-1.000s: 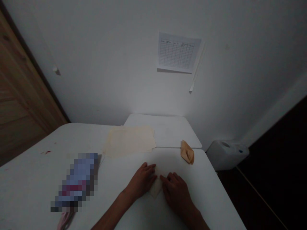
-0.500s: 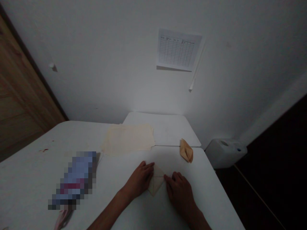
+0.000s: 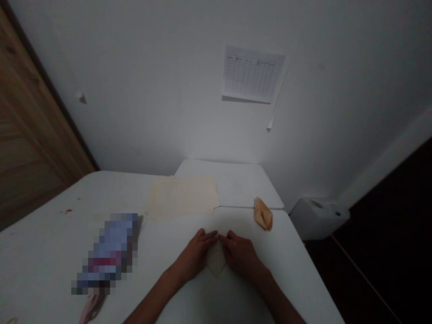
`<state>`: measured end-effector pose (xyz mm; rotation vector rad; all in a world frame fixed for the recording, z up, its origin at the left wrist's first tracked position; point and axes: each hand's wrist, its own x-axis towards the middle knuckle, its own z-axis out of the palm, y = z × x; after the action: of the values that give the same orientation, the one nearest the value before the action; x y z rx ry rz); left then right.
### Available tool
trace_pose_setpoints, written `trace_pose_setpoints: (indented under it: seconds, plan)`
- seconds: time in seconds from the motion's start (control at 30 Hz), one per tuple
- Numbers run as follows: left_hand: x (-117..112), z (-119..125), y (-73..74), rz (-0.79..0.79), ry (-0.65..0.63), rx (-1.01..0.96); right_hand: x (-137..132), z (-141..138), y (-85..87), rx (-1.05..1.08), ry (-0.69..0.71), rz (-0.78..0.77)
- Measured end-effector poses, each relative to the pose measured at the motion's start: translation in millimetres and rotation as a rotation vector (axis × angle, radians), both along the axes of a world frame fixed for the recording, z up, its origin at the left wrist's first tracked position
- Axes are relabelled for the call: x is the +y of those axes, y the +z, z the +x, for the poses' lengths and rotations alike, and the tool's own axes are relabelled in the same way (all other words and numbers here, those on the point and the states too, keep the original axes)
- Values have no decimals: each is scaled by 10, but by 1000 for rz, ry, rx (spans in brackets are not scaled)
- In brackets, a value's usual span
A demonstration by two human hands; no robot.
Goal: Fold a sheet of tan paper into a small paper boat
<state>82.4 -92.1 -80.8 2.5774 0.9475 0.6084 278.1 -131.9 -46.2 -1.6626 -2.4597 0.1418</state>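
Observation:
A small piece of pale folded paper lies on the white table, its lower corner pointing toward me. My left hand grips its left side, fingertips pressed at the top corner. From the other side my right hand holds the paper too, its fingertips meeting the left ones at that corner. Both hands cover the paper's side edges. Beyond my right hand sits a brown folded paper shape, boat-like with a slit in the middle.
Cream paper sheets lie toward the back of the white table. A blurred blue object with a pinkish strap is at left. A printed table hangs on the wall. A white container stands beyond the right edge.
My right hand has moved left and up from the paper's right corner to its top corner, beside my left fingertips. My left hand has stayed nearly in place. The view has shifted slightly.

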Motion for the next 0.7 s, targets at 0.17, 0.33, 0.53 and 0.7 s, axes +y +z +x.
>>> trace_pose_setpoints:
  seconds: [0.17, 0.33, 0.53, 0.7]
  plan:
    - [-10, -51, -48, 58, 86, -87, -7, -6, 33, -24, -22, -19]
    - [-42, -223, -22, 139, 183, -112, -12, -1, 27, -4, -42, -18]
    - [-60, -319, -13, 150, 242, -134, -23, -9, 3, 22, -71, -28]
    - [-87, -277, -43, 155, 255, -201, -65, -32, -91, 68, -159, 18]
